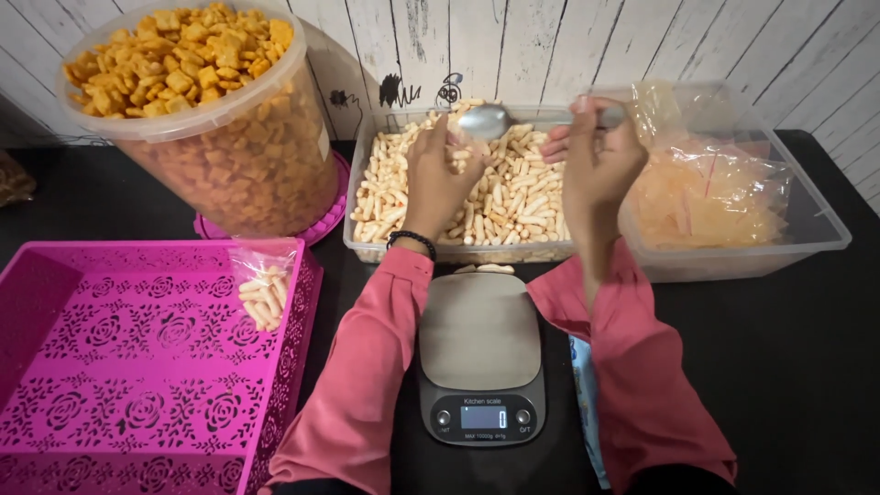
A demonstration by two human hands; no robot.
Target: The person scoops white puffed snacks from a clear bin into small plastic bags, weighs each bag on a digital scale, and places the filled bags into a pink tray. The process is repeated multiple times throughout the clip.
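My left hand (438, 174) reaches into a clear rectangular tub (365, 234) of pale stick-shaped snacks (513, 206), its fingers down among them; whether it grips any I cannot tell. My right hand (596, 165) holds a metal spoon (490, 120) by the handle, with the bowl level above the sticks. Both arms wear pink sleeves. A grey kitchen scale (478, 353) with a bare platform lies between my forearms, just in front of the tub.
A big round clear tub of orange square crackers (211, 101) stands at the back left on a pink lid. A pink lattice tray (137, 367) at the left holds one small bag of sticks (263, 293). A clear tub with plastic bags (724, 192) stands at the right.
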